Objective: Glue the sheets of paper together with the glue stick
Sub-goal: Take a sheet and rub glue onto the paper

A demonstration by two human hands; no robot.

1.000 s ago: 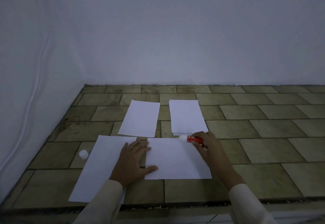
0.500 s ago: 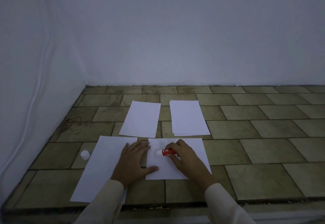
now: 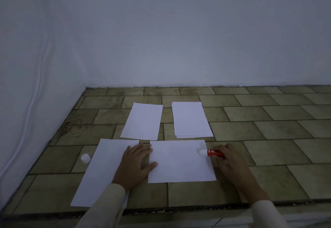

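Note:
A white sheet (image 3: 179,161) lies flat on the tiled surface in front of me. My right hand (image 3: 228,159) grips a red glue stick (image 3: 214,153), whose white tip touches the sheet near its right edge. My left hand (image 3: 136,163) lies flat, fingers spread, pressing the sheet's left edge and overlapping a larger sheet (image 3: 102,172) to the left. Farther back lie a single sheet (image 3: 142,121) and a small stack of sheets (image 3: 191,119). The white glue cap (image 3: 85,158) stands left of the larger sheet.
The tiled surface (image 3: 268,132) ends at a front edge just below my sleeves. White walls close it off behind and on the left, where a white cable (image 3: 34,98) runs down the wall.
My right hand has swept the glue stick from the sheet's left-middle across to its right edge. Half a second earlier it had come from the far right corner. The left hand has not moved.

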